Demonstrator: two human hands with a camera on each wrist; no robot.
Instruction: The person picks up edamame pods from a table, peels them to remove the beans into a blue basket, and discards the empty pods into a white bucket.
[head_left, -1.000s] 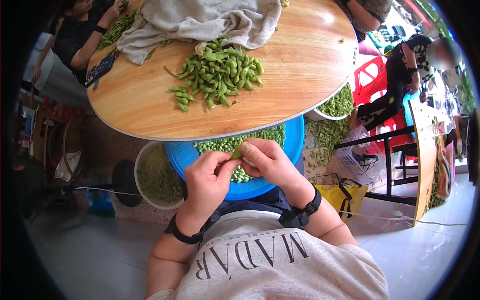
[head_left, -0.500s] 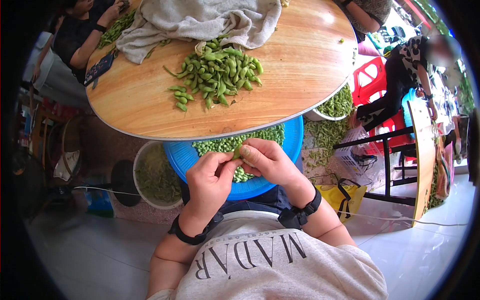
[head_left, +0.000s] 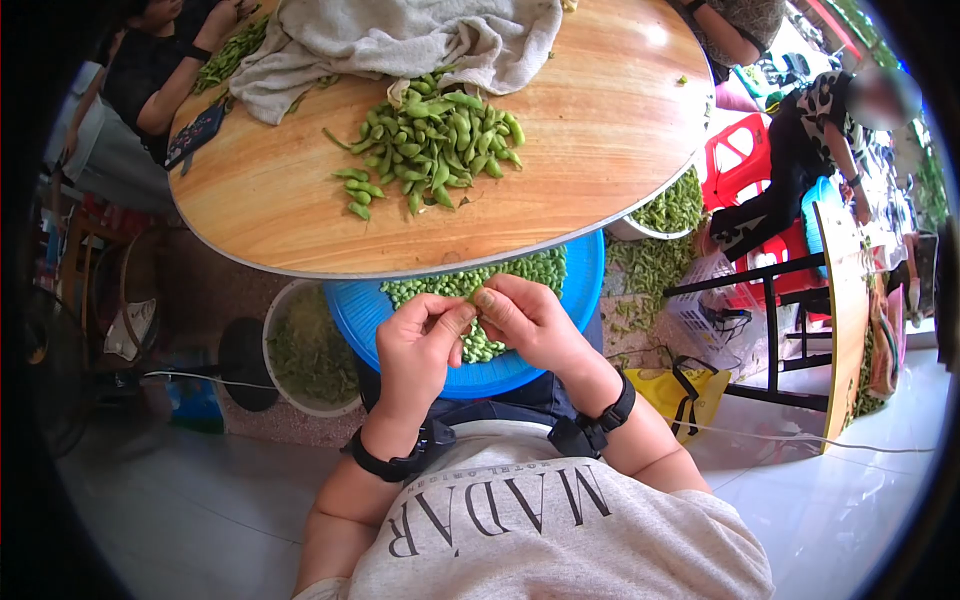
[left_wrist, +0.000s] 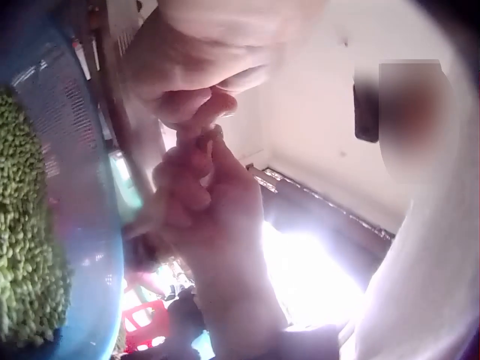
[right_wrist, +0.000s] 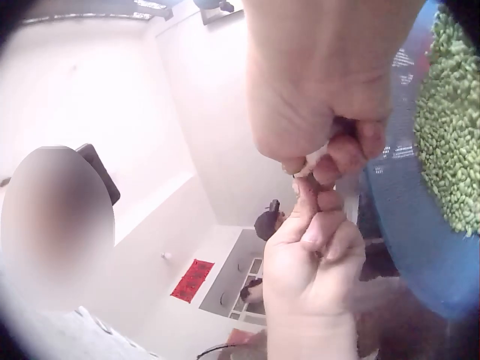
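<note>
My two hands meet over a blue basin (head_left: 585, 300) that holds shelled green soybeans (head_left: 540, 268). Between their fingertips is a green soybean pod (head_left: 474, 293), mostly covered by the fingers. The left hand (head_left: 418, 345) pinches its near end with thumb and forefinger. My right hand (head_left: 535, 322) grips the other end, its thumb pressed on top. In the right wrist view, something pale (right_wrist: 321, 159) shows among the right hand's curled fingers. Seen from the left wrist, the fingertips touch each other and the pod is hidden.
A heap of unshelled pods (head_left: 435, 145) lies on the round wooden table (head_left: 600, 150), beside a grey cloth (head_left: 400, 45). Buckets of pods and husks stand left (head_left: 312, 350) and right (head_left: 665, 210) of the basin. Other people are around the table and by a side table (head_left: 845, 320).
The left fingers have closed in on the right thumb, so less of the pod shows. The left hand has shifted slightly; the right stays nearly in place.
</note>
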